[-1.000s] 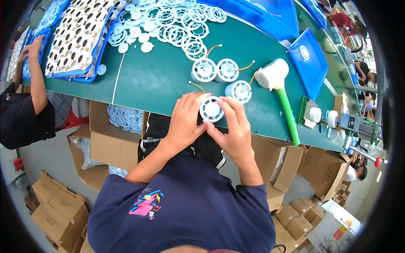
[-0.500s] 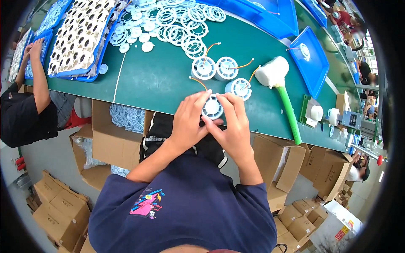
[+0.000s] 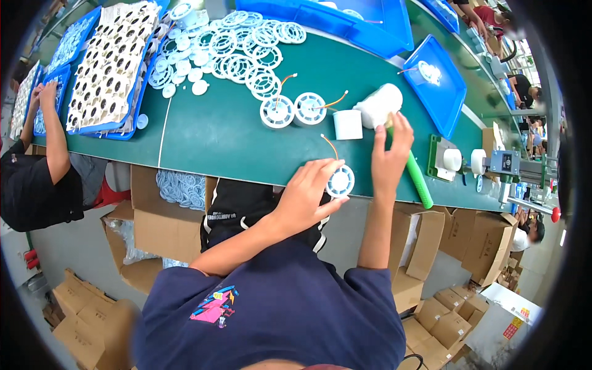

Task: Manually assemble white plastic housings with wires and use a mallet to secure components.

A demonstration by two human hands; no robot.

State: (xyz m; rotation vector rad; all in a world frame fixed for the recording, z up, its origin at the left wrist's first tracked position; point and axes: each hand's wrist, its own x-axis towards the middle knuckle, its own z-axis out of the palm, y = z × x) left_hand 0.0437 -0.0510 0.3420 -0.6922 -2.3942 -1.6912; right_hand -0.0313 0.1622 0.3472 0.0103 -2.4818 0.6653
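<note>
My left hand (image 3: 308, 192) holds a capped drum (image 3: 340, 181), my right hand (image 3: 389, 155) is at the mallet (image 3: 417, 176), grip unclear; two more drums (image 3: 277, 111) look capped, while many rings (image 3: 248, 66) lie loose.

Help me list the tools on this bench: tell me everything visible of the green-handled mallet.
The mallet has a bulky, rounded white head, perhaps rubber or plastic, and a slim bright-green handle. It lies on the green table, head away from the person, handle slanting rightward to the near edge. The right hand is at the handle's upper end; whether it grips is unclear. A white cylinder stands close beside the head.
</note>
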